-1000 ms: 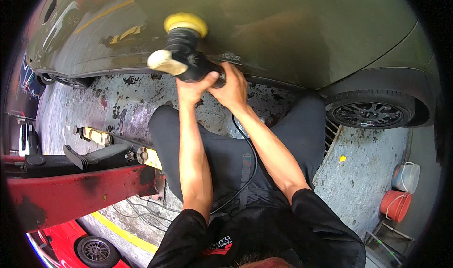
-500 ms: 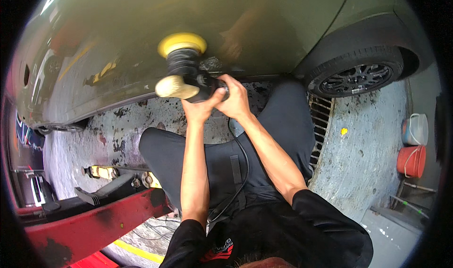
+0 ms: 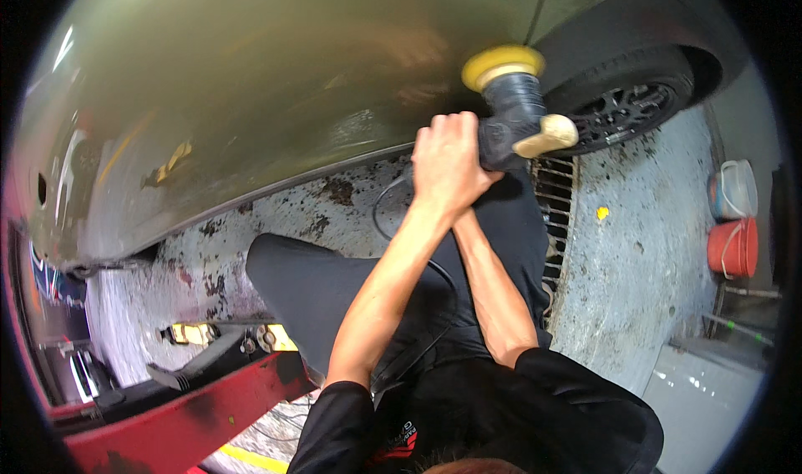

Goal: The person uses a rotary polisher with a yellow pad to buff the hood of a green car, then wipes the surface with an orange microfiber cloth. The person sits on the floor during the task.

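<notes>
A black polisher (image 3: pixel 511 111) with a yellow foam pad (image 3: pixel 502 65) is held up to the side of an olive-green car (image 3: pixel 292 73). Its pad faces the panel near the door seam, left of the wheel; full contact cannot be made out. A pale, cloth-like cover wraps the side knob (image 3: pixel 547 136), which no hand holds. My left hand (image 3: pixel 449 158) is closed around the rear of the body. Crossing under my left wrist, my right hand (image 3: pixel 465 218) is mostly hidden at the same grip. A dark cord (image 3: pixel 378 212) loops down over my lap.
A black-spoked wheel (image 3: pixel 626 111) stands close to the right of the polisher. Below it runs a floor grate (image 3: pixel 555 223). A red bucket (image 3: pixel 733 247) and a pale bucket (image 3: pixel 735 190) sit at the far right. A red lift arm (image 3: pixel 192 407) lies at lower left.
The polisher has swept right along the car, from mid-panel to beside the wheel. It has turned, so its knob now points right. My forearms have swung right and now cross.
</notes>
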Available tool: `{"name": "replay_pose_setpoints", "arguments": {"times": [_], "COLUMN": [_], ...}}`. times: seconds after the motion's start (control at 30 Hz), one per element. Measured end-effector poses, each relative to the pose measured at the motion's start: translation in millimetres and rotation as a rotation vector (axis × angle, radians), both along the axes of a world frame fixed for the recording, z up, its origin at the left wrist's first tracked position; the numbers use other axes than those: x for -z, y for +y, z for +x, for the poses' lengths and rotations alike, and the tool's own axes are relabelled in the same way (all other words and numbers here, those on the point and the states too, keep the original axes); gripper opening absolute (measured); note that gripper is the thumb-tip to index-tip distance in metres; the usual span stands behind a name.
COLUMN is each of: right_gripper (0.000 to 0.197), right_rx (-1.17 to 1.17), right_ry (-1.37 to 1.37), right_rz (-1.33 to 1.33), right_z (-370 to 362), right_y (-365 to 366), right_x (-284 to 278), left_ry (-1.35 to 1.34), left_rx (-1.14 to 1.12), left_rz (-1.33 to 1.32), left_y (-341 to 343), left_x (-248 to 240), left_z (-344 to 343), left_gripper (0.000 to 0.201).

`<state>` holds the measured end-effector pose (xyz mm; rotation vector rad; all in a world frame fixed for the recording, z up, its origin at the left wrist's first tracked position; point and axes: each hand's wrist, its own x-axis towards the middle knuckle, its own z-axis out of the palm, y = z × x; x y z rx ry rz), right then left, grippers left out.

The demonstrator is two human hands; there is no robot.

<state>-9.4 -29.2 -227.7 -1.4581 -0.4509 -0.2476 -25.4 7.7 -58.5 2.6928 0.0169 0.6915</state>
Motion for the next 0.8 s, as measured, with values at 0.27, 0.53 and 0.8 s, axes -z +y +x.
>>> {"name": "replay_pose_setpoints", "arguments": {"times": [0.27,0.53,0.8], "right_gripper": [0.067,0.056,0.037], "right_rx": [-0.095,-0.277,-0.357], "right_ry": [-0.021,-0.053,0.000], "right_rz": [0.012,-0.035,-0.181], "right_z": [2,-6,-30], "right_y": [4,34,87], "right_x": [-18,-23,-60], "left_ry": [-0.074,-0.280,-0.324], "left_rx": [-0.019,-0.113,-0.205], "left_rz": [-0.143,-0.416,-0.782], "left_y": [27,90,141], "left_x": [6,32,50], "left_z": [-18,-53,-89], "left_gripper": [0.073,0.077,0.069]}}
